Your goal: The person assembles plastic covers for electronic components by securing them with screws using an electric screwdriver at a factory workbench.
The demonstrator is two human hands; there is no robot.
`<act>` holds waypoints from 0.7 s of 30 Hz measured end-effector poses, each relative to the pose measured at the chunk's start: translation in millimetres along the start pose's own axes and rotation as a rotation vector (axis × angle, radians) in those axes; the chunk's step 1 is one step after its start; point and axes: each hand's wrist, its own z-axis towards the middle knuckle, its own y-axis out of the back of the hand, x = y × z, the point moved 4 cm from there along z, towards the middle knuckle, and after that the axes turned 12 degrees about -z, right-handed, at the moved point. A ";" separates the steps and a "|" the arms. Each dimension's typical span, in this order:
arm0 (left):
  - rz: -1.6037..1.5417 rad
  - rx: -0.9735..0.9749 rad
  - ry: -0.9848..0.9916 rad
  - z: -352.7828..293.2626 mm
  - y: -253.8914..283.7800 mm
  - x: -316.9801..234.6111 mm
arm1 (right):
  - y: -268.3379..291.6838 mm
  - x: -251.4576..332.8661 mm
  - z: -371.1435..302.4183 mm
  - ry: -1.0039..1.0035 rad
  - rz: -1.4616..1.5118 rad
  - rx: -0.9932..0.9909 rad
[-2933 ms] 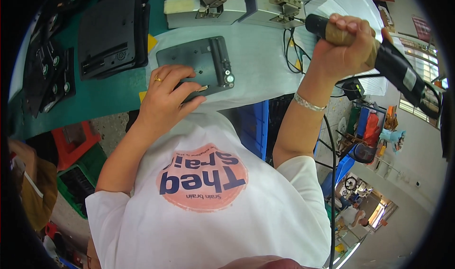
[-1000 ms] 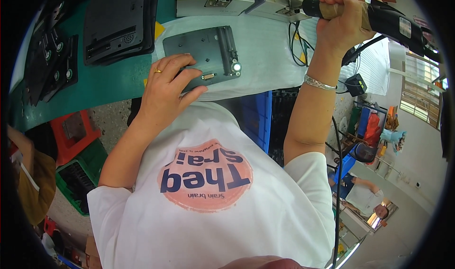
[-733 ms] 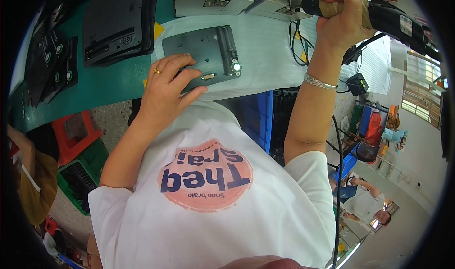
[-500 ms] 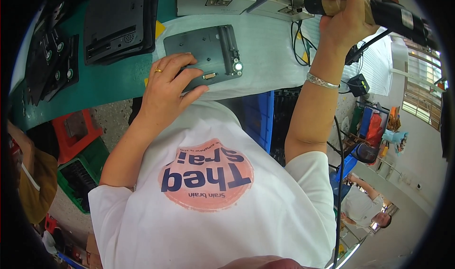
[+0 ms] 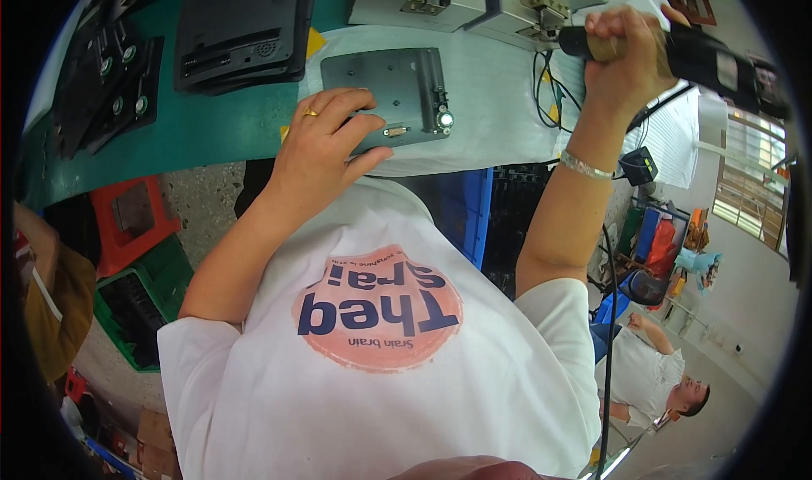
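Note:
A dark grey plastic panel point(image 5: 406, 82) lies on the pale sheet at the bench edge. A small metal connector piece point(image 5: 395, 131) and a round silver part point(image 5: 444, 120) show along its near and right sides. My left hand point(image 5: 326, 142), with a ring on one finger, rests on the panel's near left corner, fingers apart. Up at the right, my right hand point(image 5: 630, 53) is wrapped round a black cylindrical tool point(image 5: 719, 65) with tan tape at the grip. The tool is raised away from the panel; its far end blurs toward the picture's rim.
Stacked black plastic housings point(image 5: 245, 32) stand left of the panel, with black parts bearing round silver pieces point(image 5: 118, 82) farther left. Grey metal boxes point(image 5: 419, 10) line the back. Black cables point(image 5: 550, 91) lie at the right. A red stool point(image 5: 131, 218) and green crate point(image 5: 139, 302) stand below.
The view has shifted, so the bench things sit a little farther right in the picture. My left hand stays on the panel and my right hand keeps its hold on the raised tool.

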 end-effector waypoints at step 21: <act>-0.053 -0.041 -0.001 -2.9 -2.4 5.9 | -101.9 25.6 -113.3 -0.209 0.429 0.358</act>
